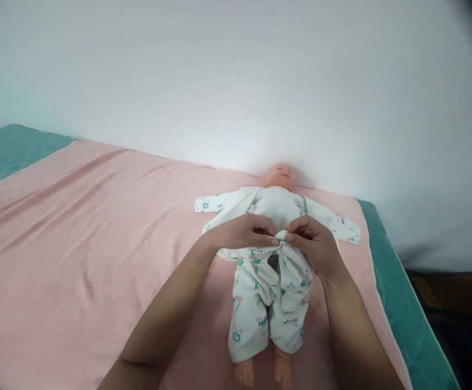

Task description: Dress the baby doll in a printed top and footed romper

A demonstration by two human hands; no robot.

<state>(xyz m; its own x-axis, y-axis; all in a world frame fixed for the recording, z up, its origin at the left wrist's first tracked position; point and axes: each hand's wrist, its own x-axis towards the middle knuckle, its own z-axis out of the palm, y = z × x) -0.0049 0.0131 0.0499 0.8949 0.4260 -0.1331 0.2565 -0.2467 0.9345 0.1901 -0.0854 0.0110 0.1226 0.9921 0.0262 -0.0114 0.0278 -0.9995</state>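
A baby doll [279,176] lies on its back, head toward the wall and bare feet toward me. It wears a white long-sleeved top [274,203] with its arms spread out, and white printed baby pants [252,309] with teal figures. At the waist my left hand [250,232] pinches the pants' fabric between thumb and fingers. Close beside it, my right hand [311,241] is closed on the same bunched waistband. Below the hands a small dark gap shows at the crotch of the pants.
A pink blanket [77,260] with wrinkles covers most of the bed. Teal bedding [402,303] shows along the right edge and at the far left. Behind the doll's head stands a white wall [179,81]. Past the right edge is a dark area.
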